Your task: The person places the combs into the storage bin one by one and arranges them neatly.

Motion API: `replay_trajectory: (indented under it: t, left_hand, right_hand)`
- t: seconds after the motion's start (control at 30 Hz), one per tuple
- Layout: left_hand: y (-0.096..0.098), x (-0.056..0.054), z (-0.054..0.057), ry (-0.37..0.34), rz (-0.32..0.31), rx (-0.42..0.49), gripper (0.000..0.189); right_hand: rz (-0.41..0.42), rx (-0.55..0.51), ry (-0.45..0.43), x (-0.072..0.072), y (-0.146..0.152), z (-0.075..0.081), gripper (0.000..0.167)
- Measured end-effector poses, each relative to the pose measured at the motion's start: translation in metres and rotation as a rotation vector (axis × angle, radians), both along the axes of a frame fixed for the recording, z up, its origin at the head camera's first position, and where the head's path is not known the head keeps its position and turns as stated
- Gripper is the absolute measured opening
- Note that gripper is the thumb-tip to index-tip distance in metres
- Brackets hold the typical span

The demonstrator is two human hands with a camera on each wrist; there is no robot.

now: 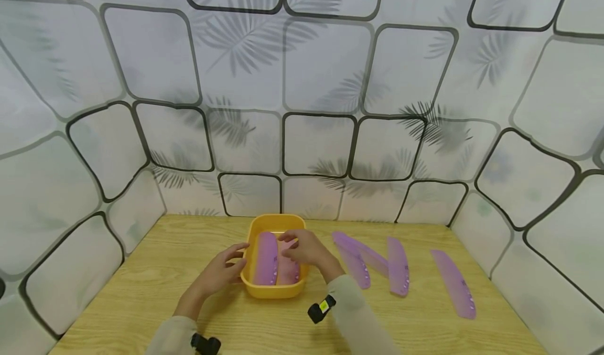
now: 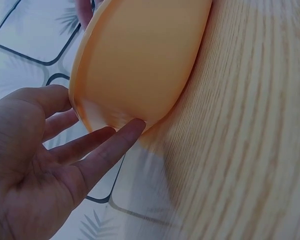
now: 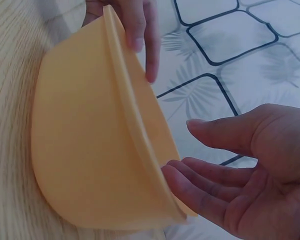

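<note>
Sleeves (image 1: 360, 315), pale, two, at the near edge; a black wrist device (image 1: 321, 309) at each cuff.

Tub (image 1: 273, 292), yellow, one, mid-table. Looks light, thin-walled and smooth; probably best held by opposite sides of the rim.

Inner strips (image 1: 267, 260), purple, two, side by side in the tub. Apparently thin plastic, light, perhaps slightly springy and slippery; a pinch across the long edges should suit, since bending could crack them.

Left hand (image 1: 220, 270): fingers loosely spread, tips touching the tub's left wall; no firm grip visible.

Right hand (image 1: 305, 246): above the tub's right side, partly covering the right inner strip; fingers slightly bent, thumb well apart, nothing visibly held.

Loose strips (image 1: 398, 266), purple, four, right of the tub: two overlapping at their far ends, a third near them, the last well apart at far right.

Table (image 1: 255, 323): pale wood-grain.

Wall covering (image 1: 321, 145): whitish, dark rounded outlines, grey fronds, on the far, left and right sides.
</note>
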State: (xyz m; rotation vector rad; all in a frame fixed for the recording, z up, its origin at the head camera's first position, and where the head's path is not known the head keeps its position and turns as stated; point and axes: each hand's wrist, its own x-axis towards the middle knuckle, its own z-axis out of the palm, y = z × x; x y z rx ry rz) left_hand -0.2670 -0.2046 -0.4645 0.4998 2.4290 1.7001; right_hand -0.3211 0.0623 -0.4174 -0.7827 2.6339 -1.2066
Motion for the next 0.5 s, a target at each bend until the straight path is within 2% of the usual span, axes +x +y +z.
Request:
replay_trajectory:
  t: [0.17,0.37,0.5]
  left_hand:
    - [0.000,0.001,0.001,0.001,-0.003,0.006,0.056]
    - [0.000,0.002,0.000,0.004,-0.004,0.009,0.056]
    - [0.000,0.001,-0.001,0.004,0.002,0.001,0.056]
  right_hand:
    - [0.026,-0.006,0.025,0.001,0.014,0.002,0.033]
    - [-0.012,-0.022,0.012,0.001,0.029,0.002,0.033]
    - [-0.013,-0.070,-0.013,0.002,0.040,0.003,0.034]
